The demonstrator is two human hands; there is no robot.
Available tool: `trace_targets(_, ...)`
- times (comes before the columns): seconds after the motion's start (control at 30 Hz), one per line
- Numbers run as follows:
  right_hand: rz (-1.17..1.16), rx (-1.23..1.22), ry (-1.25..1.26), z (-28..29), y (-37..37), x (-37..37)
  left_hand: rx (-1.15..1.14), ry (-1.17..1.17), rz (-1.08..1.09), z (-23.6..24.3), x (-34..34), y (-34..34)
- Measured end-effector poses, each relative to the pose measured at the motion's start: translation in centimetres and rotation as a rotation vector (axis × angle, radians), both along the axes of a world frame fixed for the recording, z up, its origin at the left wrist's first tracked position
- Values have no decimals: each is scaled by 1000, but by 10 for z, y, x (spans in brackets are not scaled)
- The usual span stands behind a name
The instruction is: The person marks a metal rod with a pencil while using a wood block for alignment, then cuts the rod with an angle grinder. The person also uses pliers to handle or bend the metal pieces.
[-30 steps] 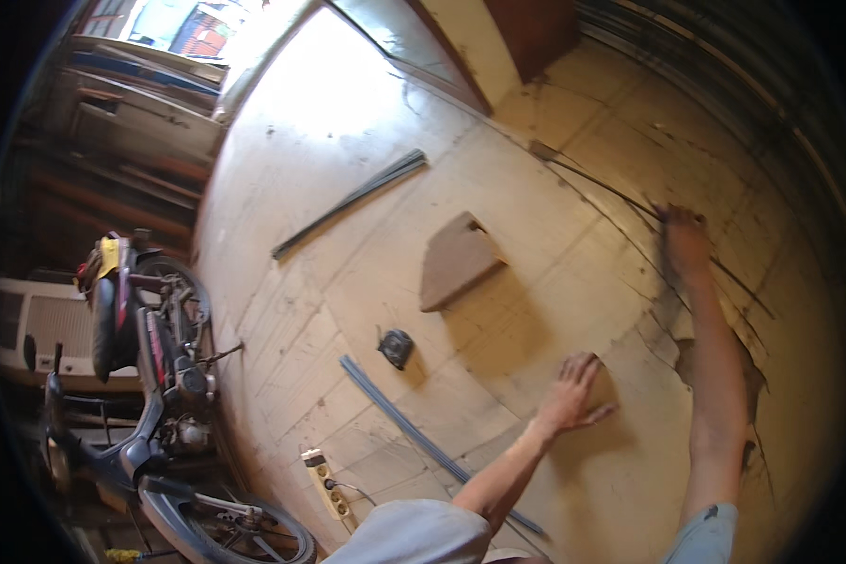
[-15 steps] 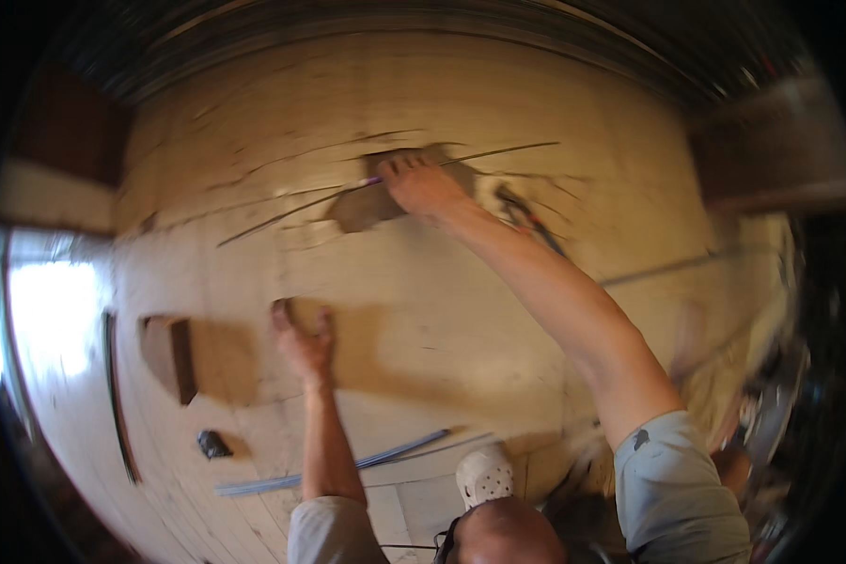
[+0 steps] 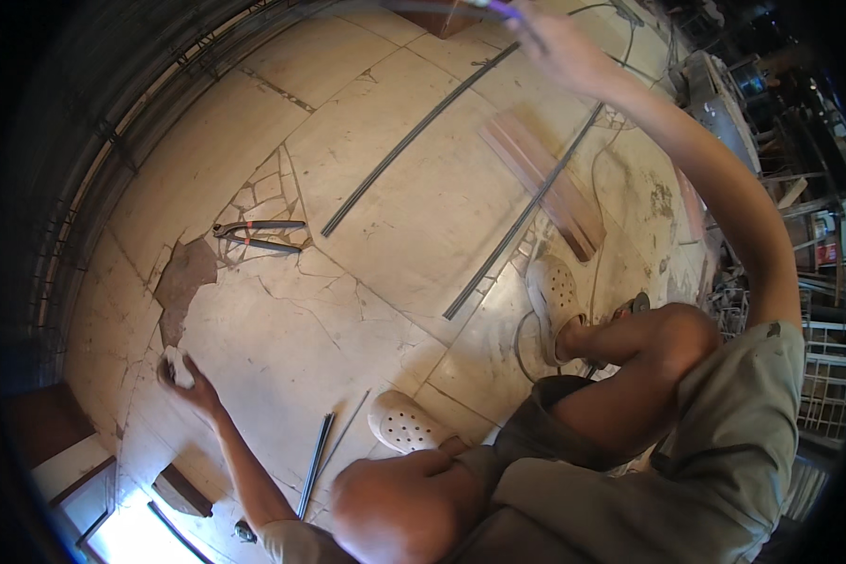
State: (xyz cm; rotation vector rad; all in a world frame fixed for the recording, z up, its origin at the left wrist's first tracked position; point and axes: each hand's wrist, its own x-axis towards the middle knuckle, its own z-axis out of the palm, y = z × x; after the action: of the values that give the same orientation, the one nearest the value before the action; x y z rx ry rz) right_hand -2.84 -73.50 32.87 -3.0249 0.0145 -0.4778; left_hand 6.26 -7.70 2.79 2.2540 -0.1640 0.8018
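My left hand (image 3: 190,383) is low over the floor at the left, next to a brown broken patch (image 3: 188,282). Its fingers are curved and apart, with nothing clearly held. My right hand (image 3: 566,52) reaches to the top edge, closed on a slim purple stick-like thing (image 3: 500,7) that is blurred and partly cut off by the frame. A pair of pincers (image 3: 277,225) with black and orange handles lies beside the patch, between my hands.
Two long dark bars (image 3: 418,141) lie across the tiles, one resting over a reddish wooden beam (image 3: 536,169). Shorter bars (image 3: 317,465) lie near my left clog (image 3: 406,425). A wooden block (image 3: 180,491) stands at lower left. Cluttered racks (image 3: 822,357) line the right side.
The view has swung right. My right hand has left the broken patch and swept to the upper right with the purple thing. My left hand stays apart, over the floor.
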Motion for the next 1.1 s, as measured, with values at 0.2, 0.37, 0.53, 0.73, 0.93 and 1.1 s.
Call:
trace_targets(0.2, -317, 874, -80, -13, -49, -60, 211, 326, -753, 207, -9, -254)
trace_targets(0.37, -199, 1176, -154, -52, -35, -82, 274, 469, -1017, 247, -95, -425)
trace_targets(0.53, -362, 1577, -317, -121, -57, -120, 432, 572, -838, 149, -191, -553)
trace_targets(0.73, -638, 1793, -90, -223, -148, -190, 210, 571, -846, 75, -250, -587)
trace_targets(0.93, -959, 1308, 363, -275, -157, -259, 479, 441, -920, 28, -252, -561)
trace_targets(1.1, -195, 605, 242, -247, -121, -239, 450, 438, -952, 8, -260, -546)
